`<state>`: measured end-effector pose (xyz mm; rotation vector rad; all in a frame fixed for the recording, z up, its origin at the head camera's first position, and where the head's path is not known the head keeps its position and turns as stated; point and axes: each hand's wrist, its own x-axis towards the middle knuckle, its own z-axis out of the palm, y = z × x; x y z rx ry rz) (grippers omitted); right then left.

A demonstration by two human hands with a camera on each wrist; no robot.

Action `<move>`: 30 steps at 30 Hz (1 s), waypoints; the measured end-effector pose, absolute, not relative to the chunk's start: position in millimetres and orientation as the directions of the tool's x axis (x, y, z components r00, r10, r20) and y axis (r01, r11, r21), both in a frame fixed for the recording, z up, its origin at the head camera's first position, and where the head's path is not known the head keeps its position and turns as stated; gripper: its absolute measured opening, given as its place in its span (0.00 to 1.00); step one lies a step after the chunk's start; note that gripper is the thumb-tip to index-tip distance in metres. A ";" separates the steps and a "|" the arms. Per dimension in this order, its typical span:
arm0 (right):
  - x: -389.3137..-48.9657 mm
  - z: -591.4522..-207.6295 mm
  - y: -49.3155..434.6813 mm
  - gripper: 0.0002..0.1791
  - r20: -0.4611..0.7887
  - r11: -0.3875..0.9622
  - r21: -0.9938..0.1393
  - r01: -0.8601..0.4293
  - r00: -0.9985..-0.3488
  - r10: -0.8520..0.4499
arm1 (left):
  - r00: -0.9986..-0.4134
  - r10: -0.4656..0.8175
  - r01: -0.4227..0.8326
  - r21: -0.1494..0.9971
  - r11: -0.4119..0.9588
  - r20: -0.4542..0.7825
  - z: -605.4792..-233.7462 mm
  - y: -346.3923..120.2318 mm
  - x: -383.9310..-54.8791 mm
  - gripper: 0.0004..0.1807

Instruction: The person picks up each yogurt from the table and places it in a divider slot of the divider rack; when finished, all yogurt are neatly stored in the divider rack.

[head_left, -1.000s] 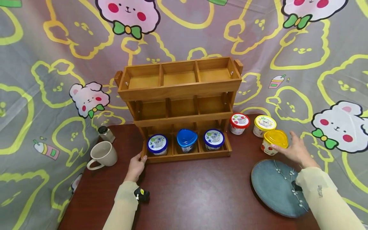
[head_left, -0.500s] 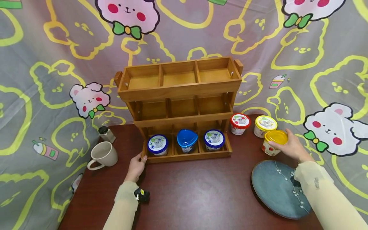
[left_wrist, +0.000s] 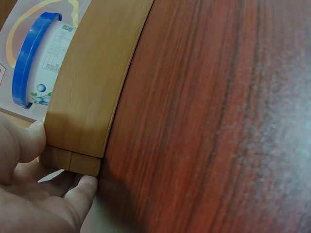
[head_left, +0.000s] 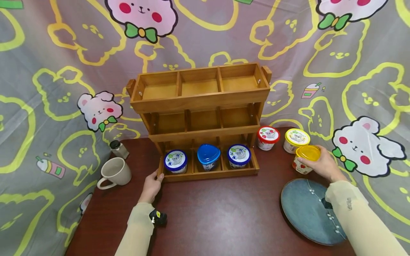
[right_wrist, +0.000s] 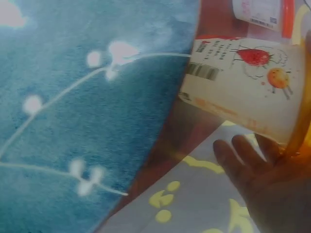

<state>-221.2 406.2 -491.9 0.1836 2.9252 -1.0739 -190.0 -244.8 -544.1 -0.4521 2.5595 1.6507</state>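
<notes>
My left hand point(head_left: 152, 186) pinches the lower left front corner of a three-tier wooden rack point(head_left: 200, 101), thumb against the end and fingers below it in the left wrist view. Three blue-lidded tubs stand in the rack's bottom tier: a round-lidded left tub point(head_left: 175, 160), a triangular-lidded middle tub point(head_left: 208, 155) and a round-lidded right tub point(head_left: 238, 155). At the right, my right hand point(head_left: 325, 166) grips a tub with a translucent yellow lid point(head_left: 308, 153), thumb at its front. Strawberry pictures on that tub's side point(right_wrist: 243, 82) show in the right wrist view.
A red-lidded tub point(head_left: 268, 137) and a yellow-lidded tub point(head_left: 296, 140) stand right of the rack. The blue-grey plate point(head_left: 307, 213) lies below my right forearm. A beige mug point(head_left: 116, 171) and a dark-capped shaker point(head_left: 119, 149) are at the left. Patterned cloth point(head_left: 205, 39) hangs behind.
My right hand has closed in from the right around the yellow-lidded strawberry tub, its fingers drawing in to the lid. The tub has barely shifted. My left hand stays on the rack.
</notes>
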 end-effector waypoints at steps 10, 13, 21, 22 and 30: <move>-219.6 -500.5 404.4 0.66 -0.078 0.711 -0.680 0.179 -0.982 0.172 | -0.955 -0.187 -0.284 0.884 0.371 -0.228 -543.5 -246.0 -189.9 0.30; -220.7 -501.5 404.6 0.65 -0.072 0.702 -0.691 0.175 -0.982 0.173 | -0.957 -0.184 -0.277 0.889 0.365 -0.222 -544.8 -246.6 -190.2 0.30; -221.5 -501.4 405.2 0.64 -0.048 0.696 -0.702 0.154 -0.984 0.170 | -0.962 -0.189 -0.257 0.896 0.363 -0.199 -545.3 -246.3 -190.5 0.30; -221.4 -501.5 405.3 0.64 -0.046 0.696 -0.702 0.152 -0.985 0.169 | -0.962 -0.188 -0.256 0.895 0.365 -0.198 -545.3 -246.3 -190.5 0.30; -221.8 -503.6 405.0 0.65 -0.063 0.685 -0.708 0.173 -0.981 0.183 | -0.964 -0.188 -0.248 0.894 0.374 -0.189 -544.9 -245.3 -190.3 0.29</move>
